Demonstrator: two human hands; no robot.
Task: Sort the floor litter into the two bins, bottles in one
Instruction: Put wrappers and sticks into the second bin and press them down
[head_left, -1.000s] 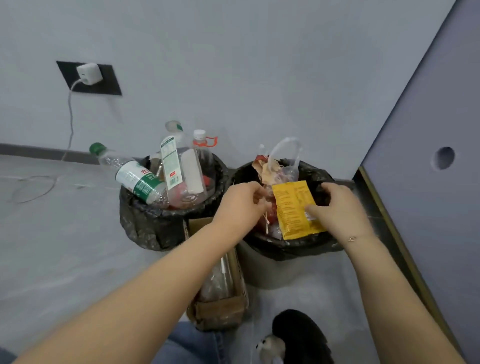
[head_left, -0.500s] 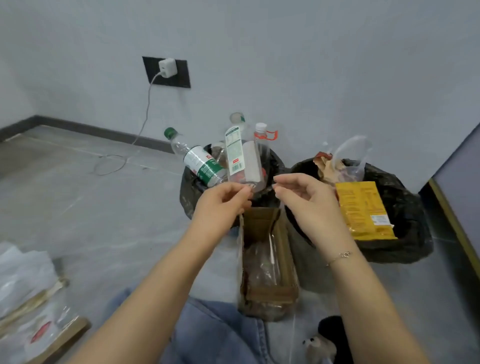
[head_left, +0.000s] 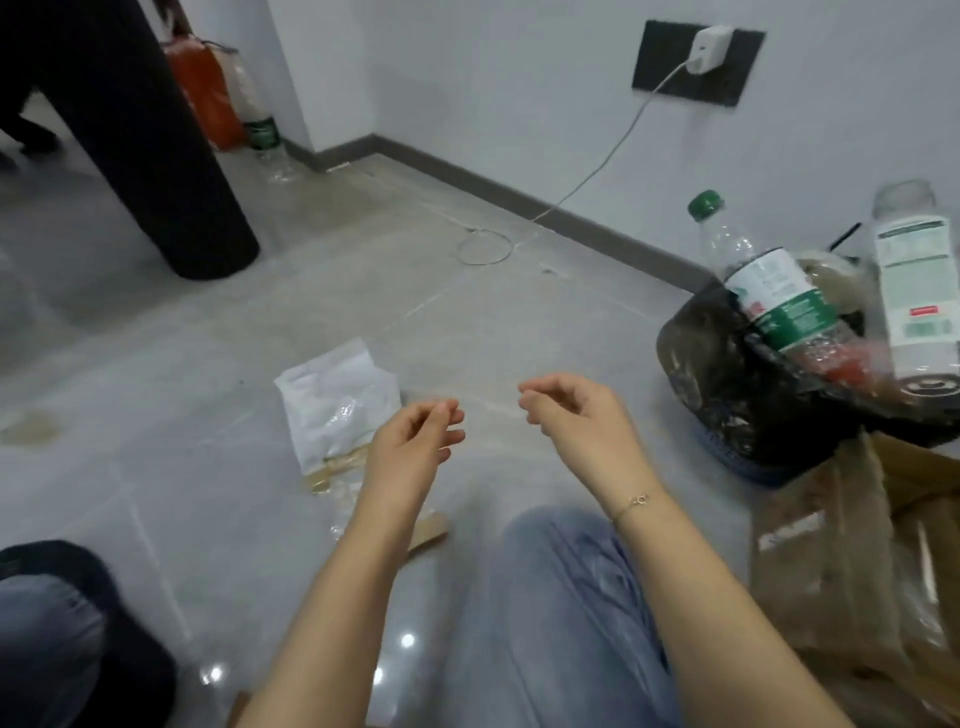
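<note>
Two empty hands above grey tiled floor (head_left: 218, 374).

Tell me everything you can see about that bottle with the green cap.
The green-capped bottle is clear, crinkled plastic with a white and green label around its middle. It looks empty and leans tilted, cap up and to the left, its base inside the black-bagged bin among other bottles. No hand touches it.

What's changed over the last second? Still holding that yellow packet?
No. The yellow packet was let go onto the right-hand bin, now out of view. Both hands, left hand and right hand, pulled back empty and swung left toward the white wrapper on the floor. The bottles stayed in their bin.
</note>
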